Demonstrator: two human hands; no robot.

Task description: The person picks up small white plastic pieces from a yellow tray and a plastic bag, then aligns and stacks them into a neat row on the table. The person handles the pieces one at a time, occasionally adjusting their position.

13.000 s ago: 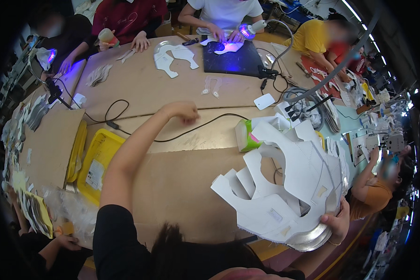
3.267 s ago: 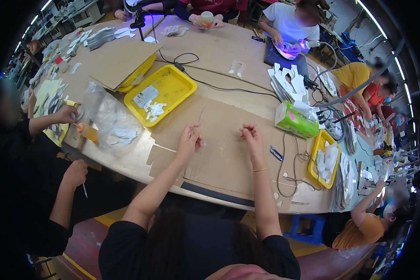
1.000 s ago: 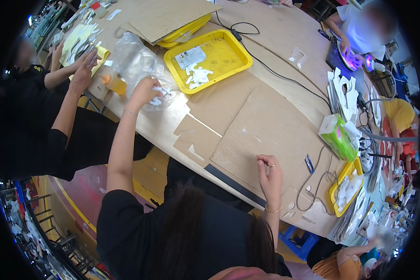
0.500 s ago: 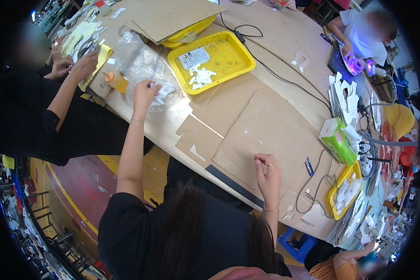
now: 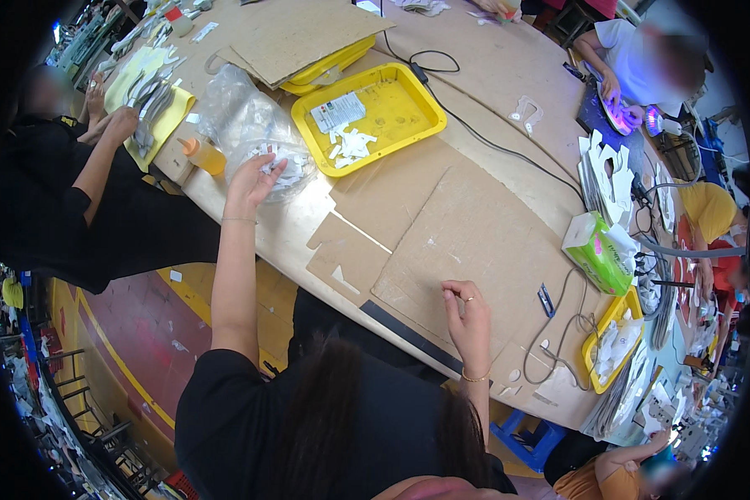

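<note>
Desk (image 5: 287, 233): carried the cardboard sheet (image 5: 466, 233) and yellow tray (image 5: 400, 100).
Plastic bag (image 5: 233, 104): lay beside the tray; its film looked slack, so I judged a light touch best.
Left hand (image 5: 251, 179): outstretched over the bag, thumb and forefinger apart; I couldn't tell whether they pinched anything.
Right hand (image 5: 466, 312): raised over the cardboard sheet, fingers curled loosely; whether tips met, I couldn't tell.
White pieces (image 5: 291, 171): lay by the left fingertips, in or on the bag; others in the tray.
</note>
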